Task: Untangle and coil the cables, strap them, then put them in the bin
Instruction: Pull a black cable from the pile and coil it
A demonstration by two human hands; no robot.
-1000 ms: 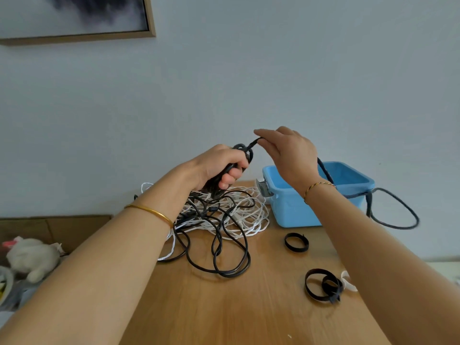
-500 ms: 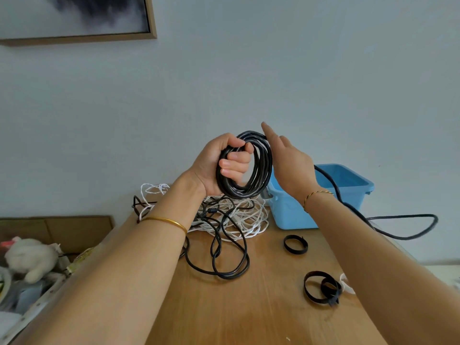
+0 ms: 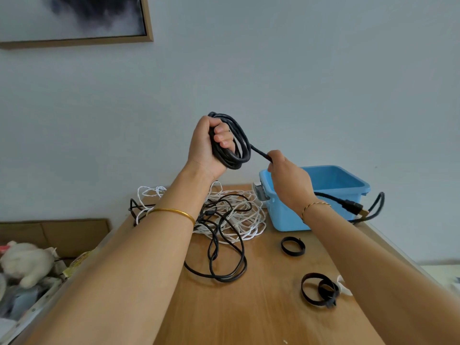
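My left hand [image 3: 209, 145] is raised above the table and grips a coil of thick black cable [image 3: 240, 143]. A free length runs from the coil to my right hand [image 3: 288, 181], which pinches it in front of the blue bin [image 3: 333, 197]. The cable's tail with its plug [image 3: 353, 207] hangs past my right wrist beside the bin. A tangle of white cord [image 3: 239, 217] and thin black cable [image 3: 221, 257] lies on the wooden table [image 3: 249, 307]. Black straps lie near the bin [image 3: 292, 246] and at the front right [image 3: 319, 290].
The table's right edge runs close behind my right forearm. Left of the table sit a cardboard box [image 3: 62, 232] and a white plush toy [image 3: 27, 262]. A framed picture [image 3: 74, 21] hangs on the wall.
My left hand has lifted the coil higher. My right hand has left the coil, dropped down to the right and now pinches the loose cable; the tail is shorter and the plug shows.
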